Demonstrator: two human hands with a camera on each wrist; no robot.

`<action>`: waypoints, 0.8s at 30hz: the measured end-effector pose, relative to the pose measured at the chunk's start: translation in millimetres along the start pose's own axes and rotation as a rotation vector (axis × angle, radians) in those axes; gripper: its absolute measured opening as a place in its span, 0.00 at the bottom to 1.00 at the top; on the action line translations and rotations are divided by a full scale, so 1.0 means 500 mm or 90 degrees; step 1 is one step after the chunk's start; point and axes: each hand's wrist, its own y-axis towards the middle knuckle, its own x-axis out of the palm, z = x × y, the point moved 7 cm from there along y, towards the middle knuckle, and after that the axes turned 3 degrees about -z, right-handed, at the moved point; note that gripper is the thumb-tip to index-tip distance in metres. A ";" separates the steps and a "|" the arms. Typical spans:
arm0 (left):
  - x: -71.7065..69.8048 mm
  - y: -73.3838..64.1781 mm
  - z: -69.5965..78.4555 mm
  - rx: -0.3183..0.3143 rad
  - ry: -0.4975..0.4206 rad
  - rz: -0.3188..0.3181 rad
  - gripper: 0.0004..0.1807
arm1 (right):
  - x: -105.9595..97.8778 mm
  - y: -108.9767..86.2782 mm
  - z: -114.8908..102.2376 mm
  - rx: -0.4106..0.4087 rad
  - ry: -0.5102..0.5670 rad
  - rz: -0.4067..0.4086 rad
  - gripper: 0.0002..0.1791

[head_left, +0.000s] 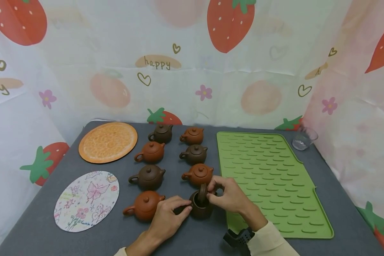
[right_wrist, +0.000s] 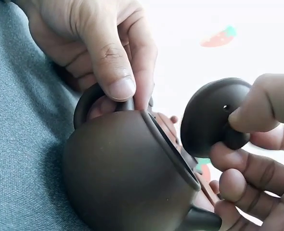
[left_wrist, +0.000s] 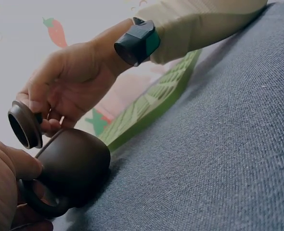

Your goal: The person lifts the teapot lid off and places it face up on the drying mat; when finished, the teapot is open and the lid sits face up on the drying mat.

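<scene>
A dark brown teapot (head_left: 201, 209) stands on the table's near side with its mouth uncovered. My left hand (head_left: 170, 217) pinches its handle (right_wrist: 86, 103) between thumb and fingers. With my right hand (head_left: 228, 195) I hold the teapot's lid (right_wrist: 212, 118) by its knob, tilted on edge just above the opening. The lid's hollow underside (left_wrist: 21, 126) faces the left wrist camera, and a small vent hole shows on its top in the right wrist view. The teapot's short spout (right_wrist: 202, 219) points away from the left hand.
Several lidded teapots, reddish (head_left: 145, 205) and dark brown (head_left: 149, 176), stand in two columns. A green ridged mat (head_left: 268, 177) lies right, with a glass cup (head_left: 303, 138) beyond it. An orange round mat (head_left: 108, 142) and a butterfly-patterned round mat (head_left: 86, 201) lie left.
</scene>
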 end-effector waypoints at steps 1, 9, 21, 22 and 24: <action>0.000 0.000 0.000 -0.002 0.000 -0.001 0.08 | -0.002 0.003 -0.011 0.003 0.006 0.002 0.08; -0.001 0.000 0.003 -0.005 0.000 0.004 0.07 | -0.010 0.011 -0.041 0.014 0.066 -0.006 0.19; -0.005 -0.001 0.000 -0.003 -0.010 0.005 0.07 | -0.010 0.006 0.003 0.049 0.177 0.006 0.18; -0.004 -0.001 0.000 -0.003 -0.010 0.005 0.07 | -0.011 0.003 0.009 0.051 0.182 0.006 0.19; -0.002 -0.002 0.000 -0.001 -0.011 0.006 0.08 | -0.015 -0.004 0.012 0.051 0.195 0.006 0.19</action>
